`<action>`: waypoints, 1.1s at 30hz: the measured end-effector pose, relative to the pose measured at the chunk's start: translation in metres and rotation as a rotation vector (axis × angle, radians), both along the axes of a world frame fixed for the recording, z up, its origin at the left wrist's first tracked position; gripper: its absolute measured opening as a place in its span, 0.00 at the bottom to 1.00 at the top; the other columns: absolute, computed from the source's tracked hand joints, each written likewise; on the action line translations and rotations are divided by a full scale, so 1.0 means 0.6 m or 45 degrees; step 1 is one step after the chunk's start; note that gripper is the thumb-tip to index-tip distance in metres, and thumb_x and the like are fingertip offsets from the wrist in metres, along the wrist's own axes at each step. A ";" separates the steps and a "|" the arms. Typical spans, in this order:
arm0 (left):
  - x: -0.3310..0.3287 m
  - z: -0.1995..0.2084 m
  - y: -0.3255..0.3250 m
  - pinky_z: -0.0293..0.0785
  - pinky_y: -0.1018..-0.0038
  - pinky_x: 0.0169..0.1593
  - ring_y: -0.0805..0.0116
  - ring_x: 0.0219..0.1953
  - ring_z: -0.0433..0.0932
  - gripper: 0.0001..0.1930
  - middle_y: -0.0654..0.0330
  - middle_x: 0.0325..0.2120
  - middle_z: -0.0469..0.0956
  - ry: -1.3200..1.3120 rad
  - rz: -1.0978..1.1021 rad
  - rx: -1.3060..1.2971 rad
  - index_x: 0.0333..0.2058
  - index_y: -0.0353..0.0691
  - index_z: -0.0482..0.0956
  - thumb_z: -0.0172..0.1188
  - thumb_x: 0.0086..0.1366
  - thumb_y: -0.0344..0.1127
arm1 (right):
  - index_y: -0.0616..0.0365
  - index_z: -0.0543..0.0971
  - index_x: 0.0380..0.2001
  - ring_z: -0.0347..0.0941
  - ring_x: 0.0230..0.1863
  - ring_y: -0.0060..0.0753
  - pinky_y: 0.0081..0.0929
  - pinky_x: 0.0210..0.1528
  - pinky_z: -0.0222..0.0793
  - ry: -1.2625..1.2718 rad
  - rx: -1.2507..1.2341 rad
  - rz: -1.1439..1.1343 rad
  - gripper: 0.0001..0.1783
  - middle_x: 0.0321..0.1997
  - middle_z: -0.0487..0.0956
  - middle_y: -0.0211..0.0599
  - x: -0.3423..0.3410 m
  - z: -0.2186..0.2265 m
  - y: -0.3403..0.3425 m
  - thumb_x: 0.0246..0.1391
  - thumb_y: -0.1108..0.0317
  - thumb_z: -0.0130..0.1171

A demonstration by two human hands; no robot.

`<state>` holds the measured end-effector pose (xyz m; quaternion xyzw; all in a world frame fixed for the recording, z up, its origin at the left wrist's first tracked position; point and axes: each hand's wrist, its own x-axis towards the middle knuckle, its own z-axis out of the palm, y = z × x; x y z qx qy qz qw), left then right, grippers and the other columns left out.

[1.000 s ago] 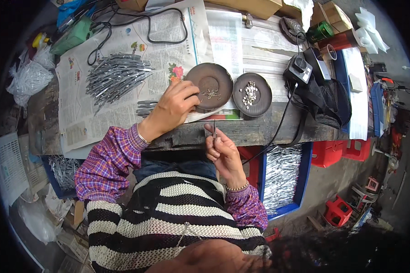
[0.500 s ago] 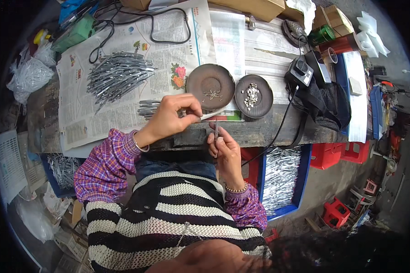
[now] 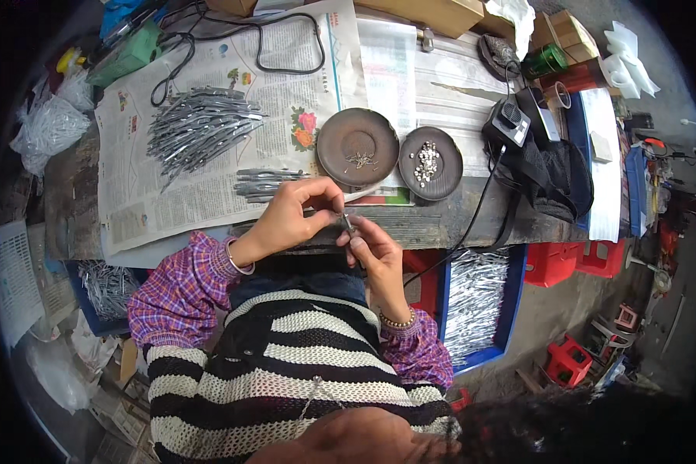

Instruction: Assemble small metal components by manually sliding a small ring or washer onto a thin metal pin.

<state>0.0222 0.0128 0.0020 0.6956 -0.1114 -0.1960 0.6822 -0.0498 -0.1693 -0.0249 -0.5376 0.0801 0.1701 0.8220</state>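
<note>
Left hand: the left hand (image 3: 290, 216) hovers at the bench's near edge, fingers pinched on the top of a small metal piece (image 3: 348, 224).
Right hand: the right hand (image 3: 375, 255) grips that same piece from below, fingers curled close.
Metal piece: held between both hands, just in front of the workbench (image 3: 456, 220).
Behind the hands: two dark round dishes (image 3: 357, 147) with small parts, side by side.
Further left: a heap of metal strips (image 3: 197, 131) on newspaper (image 3: 286, 93).
</note>
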 end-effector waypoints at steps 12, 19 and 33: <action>-0.003 -0.010 0.004 0.71 0.81 0.34 0.81 0.29 0.74 0.09 0.66 0.25 0.74 0.032 0.024 0.015 0.31 0.34 0.71 0.58 0.49 0.19 | 0.63 0.72 0.52 0.70 0.29 0.12 0.11 0.30 0.68 -0.052 -0.197 0.004 0.19 0.36 0.80 0.34 -0.003 0.004 0.008 0.56 0.77 0.52; -0.008 -0.006 0.004 0.71 0.82 0.33 0.82 0.28 0.73 0.09 0.66 0.25 0.74 0.034 0.031 0.065 0.31 0.34 0.71 0.58 0.49 0.19 | 0.63 0.77 0.48 0.72 0.27 0.14 0.13 0.29 0.70 -0.183 -0.421 -0.048 0.17 0.35 0.81 0.35 -0.001 0.005 0.014 0.54 0.78 0.55; -0.019 -0.012 0.009 0.72 0.81 0.44 0.80 0.38 0.74 0.11 0.65 0.34 0.73 0.198 -0.017 -0.205 0.38 0.34 0.72 0.58 0.55 0.20 | 0.67 0.74 0.50 0.70 0.25 0.19 0.14 0.28 0.67 0.228 0.036 0.055 0.19 0.35 0.80 0.40 0.000 0.023 -0.002 0.53 0.80 0.54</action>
